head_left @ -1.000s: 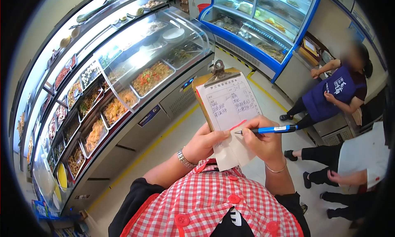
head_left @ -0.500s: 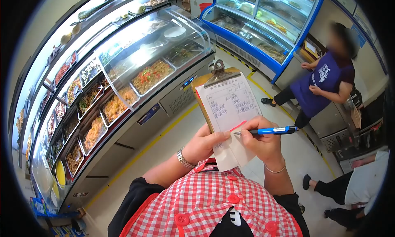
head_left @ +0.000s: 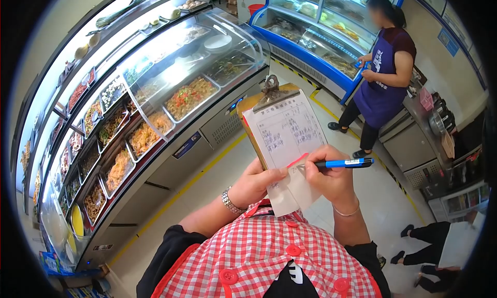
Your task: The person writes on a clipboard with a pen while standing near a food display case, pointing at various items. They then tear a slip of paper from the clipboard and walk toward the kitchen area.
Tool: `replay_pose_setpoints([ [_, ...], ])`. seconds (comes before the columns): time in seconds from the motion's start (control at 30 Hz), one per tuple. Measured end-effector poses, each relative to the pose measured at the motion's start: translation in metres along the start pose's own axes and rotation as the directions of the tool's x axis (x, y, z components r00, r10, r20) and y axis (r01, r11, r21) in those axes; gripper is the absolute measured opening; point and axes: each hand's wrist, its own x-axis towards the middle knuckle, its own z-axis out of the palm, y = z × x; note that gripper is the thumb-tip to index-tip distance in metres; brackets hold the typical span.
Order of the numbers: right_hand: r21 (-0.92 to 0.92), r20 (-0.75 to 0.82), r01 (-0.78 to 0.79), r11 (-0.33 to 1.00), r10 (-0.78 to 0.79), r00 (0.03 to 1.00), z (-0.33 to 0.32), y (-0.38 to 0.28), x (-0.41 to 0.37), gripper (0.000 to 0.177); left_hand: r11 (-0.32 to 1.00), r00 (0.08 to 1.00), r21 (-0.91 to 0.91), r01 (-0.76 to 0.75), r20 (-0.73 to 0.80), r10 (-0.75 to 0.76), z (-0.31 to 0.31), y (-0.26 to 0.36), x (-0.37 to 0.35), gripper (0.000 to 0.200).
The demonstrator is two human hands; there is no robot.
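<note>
A brown clipboard (head_left: 247,121) with a metal clip is held upright in front of my chest by my left hand (head_left: 257,183), its thumb pressed on the lower part of the papers. Handwriting covers the middle of the printed order sheet (head_left: 282,127), and a red strip shows near its lower edge. My right hand (head_left: 331,180) is closed around a blue and black pen (head_left: 344,164). The pen's tip rests at the loose lower slip (head_left: 287,197), beside a small written mark. That slip hangs below the board, over my checked apron (head_left: 238,246).
A glass display counter (head_left: 191,124) with trays of food runs along the left. A blue-framed refrigerated cabinet (head_left: 331,75) stands ahead. On the right, a person in a purple apron (head_left: 383,60) stands by a steel counter (head_left: 404,137); other people (head_left: 429,241) are at lower right.
A small mark now shows by the pen tip. The person in the purple apron has turned and stepped toward the blue cabinet. At lower right, people have shifted downward. My grips are unchanged.
</note>
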Motion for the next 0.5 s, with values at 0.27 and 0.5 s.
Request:
replay_pose_setpoints([
  [0.27,0.008,-0.014,0.042,0.999,-0.042,0.999,0.0013,0.0048,0.0007,0.007,1.0,1.0,0.018,-0.01,-0.007,0.01,-0.0016,-0.001,-0.0027,0.05],
  [0.5,-0.069,0.062,0.084,0.994,-0.08,0.995,-0.0054,-0.0009,0.0014,0.008,1.0,1.0,0.019,-0.002,-0.005,0.002,0.0,0.0021,-0.0038,0.049],
])
